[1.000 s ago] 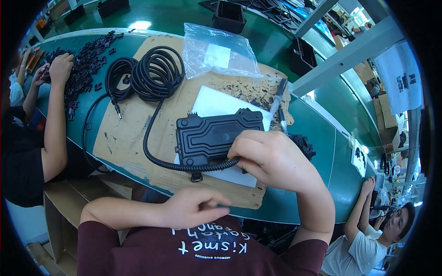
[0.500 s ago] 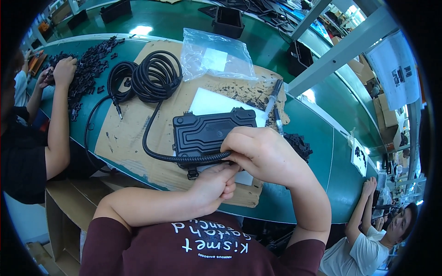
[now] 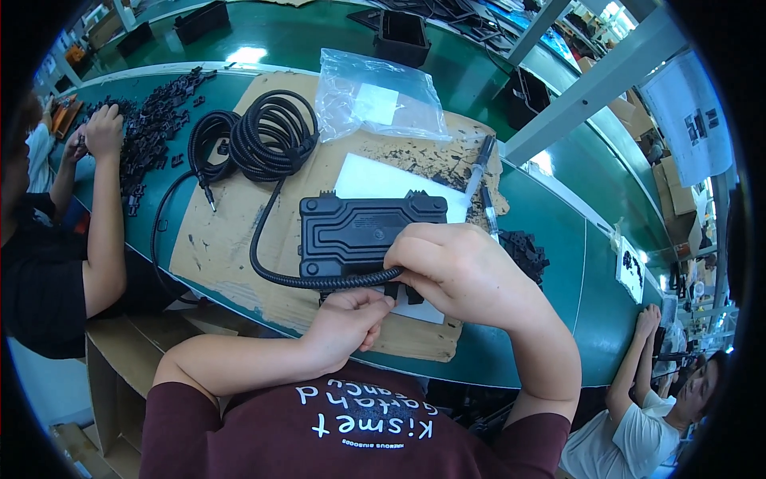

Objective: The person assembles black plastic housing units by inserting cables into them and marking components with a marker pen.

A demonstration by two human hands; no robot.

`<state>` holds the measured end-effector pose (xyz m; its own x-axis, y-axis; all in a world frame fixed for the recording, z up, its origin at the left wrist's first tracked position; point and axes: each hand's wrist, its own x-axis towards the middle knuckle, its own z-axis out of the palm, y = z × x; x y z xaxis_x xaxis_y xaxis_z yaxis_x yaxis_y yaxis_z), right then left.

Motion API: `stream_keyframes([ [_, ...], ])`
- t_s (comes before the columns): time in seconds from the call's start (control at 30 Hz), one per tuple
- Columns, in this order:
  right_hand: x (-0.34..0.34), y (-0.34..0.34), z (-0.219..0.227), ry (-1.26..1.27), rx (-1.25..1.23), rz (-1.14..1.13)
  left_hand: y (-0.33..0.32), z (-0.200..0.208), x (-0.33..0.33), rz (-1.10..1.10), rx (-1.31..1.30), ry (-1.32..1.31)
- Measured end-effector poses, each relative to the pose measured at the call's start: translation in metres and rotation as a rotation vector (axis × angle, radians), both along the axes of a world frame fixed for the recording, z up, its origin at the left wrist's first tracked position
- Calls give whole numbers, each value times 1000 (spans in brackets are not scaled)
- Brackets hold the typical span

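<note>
A black ribbed plastic case [image 3: 351, 231] lies in front of me, partly on a white sheet [image 3: 369, 177]. The end of a black corrugated hose [image 3: 319, 281] runs along its near edge, and my right hand [image 3: 451, 263] pinches that end by the case's lower right part. My left hand [image 3: 343, 323] is closed just below, thumb and finger together beside a small black piece [image 3: 391, 292] at the case's front. Whatever those fingertips hold is hidden. The rest of the hose lies in a coil [image 3: 267, 136] at the left.
A brown cardboard sheet [image 3: 219, 239] covers the green table. On it lie a clear plastic bag [image 3: 343, 92] and a marker pen [image 3: 480, 160]. Small black parts are piled at right [image 3: 523, 254] and left [image 3: 152, 128], where a co-worker's hand [image 3: 104, 128] works. A metal post [image 3: 590, 92] slants at the right.
My left hand has drawn slightly left, away from the right fingers, and small black pieces now show between them. The right hand still pinches the hose. The case sits slightly differently.
</note>
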<state>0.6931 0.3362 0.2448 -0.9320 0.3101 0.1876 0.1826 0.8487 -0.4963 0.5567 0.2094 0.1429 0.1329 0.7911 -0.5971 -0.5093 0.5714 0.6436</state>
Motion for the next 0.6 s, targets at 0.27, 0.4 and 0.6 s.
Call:
stream_keyframes([
  [0.27,-2,-3,-1,17,4,-3,-4,1,-9,-164,-5,-22],
  [0.4,-2,-2,-1,0,11,-6,-13,12,-22,-416,167,220],
  [0.6,4,-3,23,39,-13,-2,-25,28,-45,-193,1088,819],
])
